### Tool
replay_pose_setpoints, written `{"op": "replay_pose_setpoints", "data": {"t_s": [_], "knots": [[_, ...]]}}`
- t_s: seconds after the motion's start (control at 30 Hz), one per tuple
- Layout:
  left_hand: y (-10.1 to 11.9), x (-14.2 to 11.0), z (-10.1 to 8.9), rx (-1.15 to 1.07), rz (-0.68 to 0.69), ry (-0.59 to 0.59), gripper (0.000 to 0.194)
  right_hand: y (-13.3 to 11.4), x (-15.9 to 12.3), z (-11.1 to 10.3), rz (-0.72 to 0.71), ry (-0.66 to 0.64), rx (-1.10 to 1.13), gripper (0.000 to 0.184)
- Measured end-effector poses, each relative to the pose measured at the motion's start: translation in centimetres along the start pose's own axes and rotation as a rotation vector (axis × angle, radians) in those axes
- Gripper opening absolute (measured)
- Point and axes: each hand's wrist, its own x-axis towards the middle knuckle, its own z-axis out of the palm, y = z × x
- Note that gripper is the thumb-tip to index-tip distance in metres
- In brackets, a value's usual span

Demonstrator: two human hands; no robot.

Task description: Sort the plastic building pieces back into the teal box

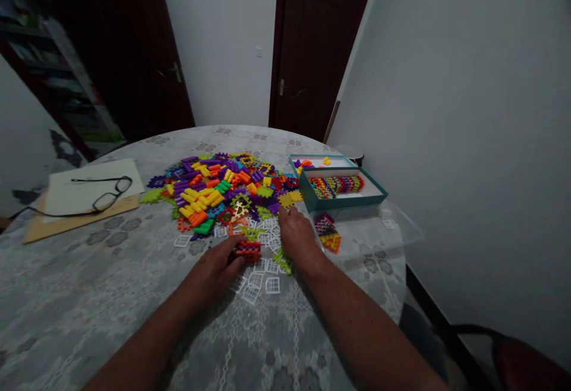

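Observation:
My left hand [217,263] is closed round a short stack of red toothed plastic building pieces [248,250], just above the tabletop. At the right edge of the pile, my right hand [298,237] reaches in with its fingers curled down, and whatever they grip is hidden. In front of both hands lies a heap of coloured plastic building pieces [214,185], with purple, yellow, orange, green and blue ones mixed. White plastic window frames [253,288] are scattered between and below my hands. A lime green piece [282,260] rests beside my right wrist.
A green-rimmed box [345,202] holds rows of stacked coloured pieces, and another box [319,160] stands behind it. Clear plastic [357,236] lies before them, near an orange and a dark piece. Eyeglasses [107,196] rest on paper over a wooden board [80,218] at the left.

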Motion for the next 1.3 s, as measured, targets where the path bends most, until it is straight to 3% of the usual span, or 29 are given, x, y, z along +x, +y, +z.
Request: {"op": "replay_pose_setpoints", "data": {"t_s": [0.17, 0.27, 0.4, 0.57, 0.93, 1.07, 1.3], "knots": [[-0.1, 0.0, 0.0, -0.003, -0.018, 0.019, 0.044, 0.4, 0.3, -0.2, 0.014, -0.029, 0.061, 0.033], [0.2, -0.1, -0.1, -0.021, -0.036, 0.012, 0.043, 0.3, 0.1, -0.1, 0.005, 0.017, 0.139, 0.037], [0.7, -0.3, -0.1, -0.009, -0.003, 0.012, 0.039, 0.0, -0.8, -0.1, -0.174, 0.139, 0.346, 0.046], [1.0, -0.4, 0.1, -0.011, 0.001, 0.024, 0.038, 0.0, -1.5, -0.1, -0.399, 0.055, 0.493, 0.041], [0.0, -0.4, 0.4, -0.015, 0.045, 0.013, 0.049, -0.4, -2.4, -0.3, -0.680, -0.076, 0.612, 0.063], [-0.4, -0.4, 0.7, -0.008, 0.066, 0.044, 0.054, -0.6, -2.6, -0.2, -0.698, -0.083, 0.654, 0.072], [-0.5, -0.4, 0.8, 0.007, 0.071, 0.051, 0.055, -0.9, -2.6, 0.9, -0.643, -0.018, 0.591, 0.066]]}}
